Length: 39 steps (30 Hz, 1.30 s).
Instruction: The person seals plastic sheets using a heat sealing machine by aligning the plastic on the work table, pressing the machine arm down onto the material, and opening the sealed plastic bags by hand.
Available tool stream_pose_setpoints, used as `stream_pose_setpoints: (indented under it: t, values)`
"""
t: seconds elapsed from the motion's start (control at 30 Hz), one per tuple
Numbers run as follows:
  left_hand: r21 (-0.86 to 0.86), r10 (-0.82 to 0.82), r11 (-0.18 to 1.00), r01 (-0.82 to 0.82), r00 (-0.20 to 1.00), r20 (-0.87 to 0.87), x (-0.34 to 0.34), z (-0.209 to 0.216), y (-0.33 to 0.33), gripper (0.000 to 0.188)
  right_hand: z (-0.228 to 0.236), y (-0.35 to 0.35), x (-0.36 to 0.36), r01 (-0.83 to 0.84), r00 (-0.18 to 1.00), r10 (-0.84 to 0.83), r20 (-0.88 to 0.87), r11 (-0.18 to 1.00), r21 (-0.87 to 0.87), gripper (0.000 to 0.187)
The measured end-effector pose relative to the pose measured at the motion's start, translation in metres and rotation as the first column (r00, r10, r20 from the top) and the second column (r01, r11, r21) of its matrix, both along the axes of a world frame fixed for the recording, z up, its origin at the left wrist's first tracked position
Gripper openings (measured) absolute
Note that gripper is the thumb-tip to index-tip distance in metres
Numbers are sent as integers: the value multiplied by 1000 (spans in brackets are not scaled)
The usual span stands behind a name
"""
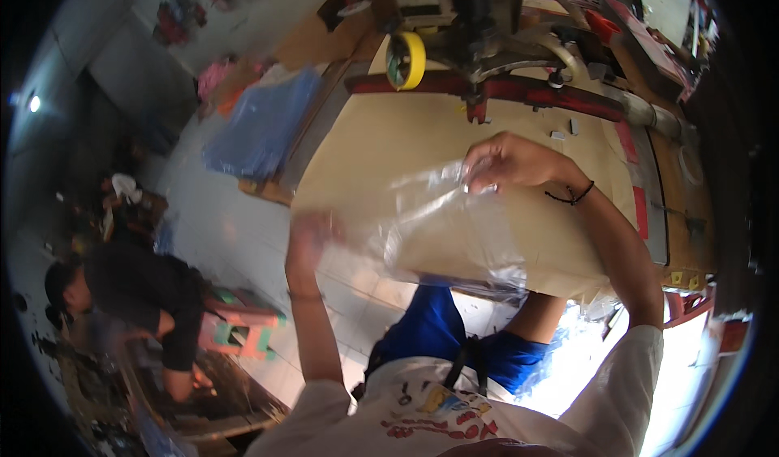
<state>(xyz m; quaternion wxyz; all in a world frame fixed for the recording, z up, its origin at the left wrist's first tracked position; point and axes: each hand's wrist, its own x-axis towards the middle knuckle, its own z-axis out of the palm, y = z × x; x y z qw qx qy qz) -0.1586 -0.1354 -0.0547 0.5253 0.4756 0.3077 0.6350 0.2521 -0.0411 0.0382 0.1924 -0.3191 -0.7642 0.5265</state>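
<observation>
A clear plastic sheet or bag (438,222) stretches between my two hands above the front of a tan-covered work table (349,144). With its fingers closed, my right hand (515,163) pinches the upper right edge of the plastic. My left hand (312,234), at the plastic's left side, is smeared by motion, so its grip does not show. The lower part of the plastic hangs over the table's near edge, in front of my lap.
A machine with a long dark red bar (527,92) crosses the table's far side, with a yellow tape roll (406,61) on it. Blue plastic sheets (264,124) lie at the left. Another person (146,291) sits low at the left near a stool (243,327).
</observation>
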Motion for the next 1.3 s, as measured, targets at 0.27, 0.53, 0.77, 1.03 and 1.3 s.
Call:
stream_pose_setpoints:
  t: [0.27,0.53,0.77,1.03,1.3]
  values:
    - [-499,-460,814,296,854,-245,86,-6,-48,77,-11,-21,-14,-310,948,293,-126,939,-150,26]
    - [-454,-311,833,316,946,87,89,-53,-55,84,-9,-20,-28,-290,943,259,-207,948,-135,27]
    - [-417,-309,861,292,951,28,118,-32,-52,92,1,-28,-26,-236,972,230,-51,957,-167,25]
    - [-321,-437,820,474,881,184,125,-4,-60,102,-14,-24,-33,-266,942,257,-215,964,-11,27]
    - [1,-529,814,581,741,414,-3,9,-106,122,-11,-23,-30,-154,986,158,-55,985,77,34]
